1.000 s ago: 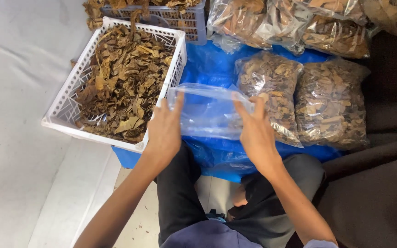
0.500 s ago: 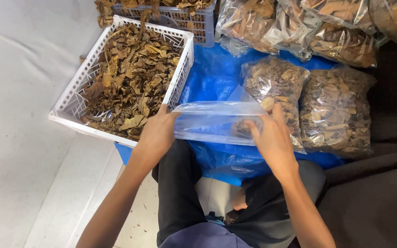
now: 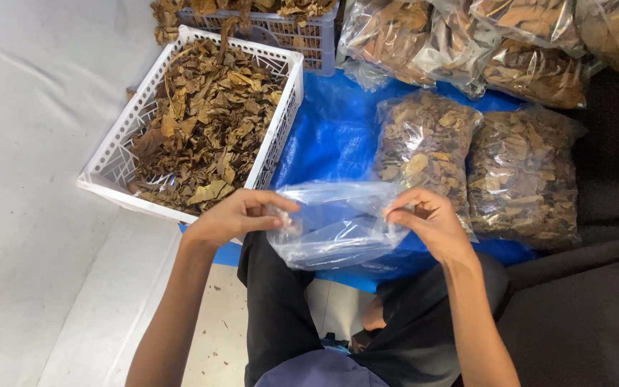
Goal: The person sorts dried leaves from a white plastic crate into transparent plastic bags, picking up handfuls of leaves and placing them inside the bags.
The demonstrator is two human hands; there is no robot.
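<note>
Holding a clear plastic bag (image 3: 334, 226) between them, both hands work at its top edge over the person's lap. The left hand (image 3: 234, 215) pinches the bag's left corner between thumb and curled fingers; the right hand (image 3: 428, 218) pinches the right corner the same way, fingers bent in toward the palm. The bag hangs empty and crumpled, its mouth stretched roughly level between the two grips, in front of the near edge of a blue tarp (image 3: 331, 129).

To the far left, just beyond the left hand, a white plastic basket (image 3: 112, 161) sits tilted on the tarp's edge, filled with dried brown leaves (image 3: 202, 136). Behind it stands a grey crate (image 3: 291, 32), also heaped with leaves. On the tarp to the right lie two filled clear bags of leaves (image 3: 467, 161), side by side and touching, just beyond the right hand. More filled bags (image 3: 467, 39) are piled along the far right. The person's dark trousers (image 3: 277, 315) show below the bag, above a pale floor (image 3: 30, 287).
</note>
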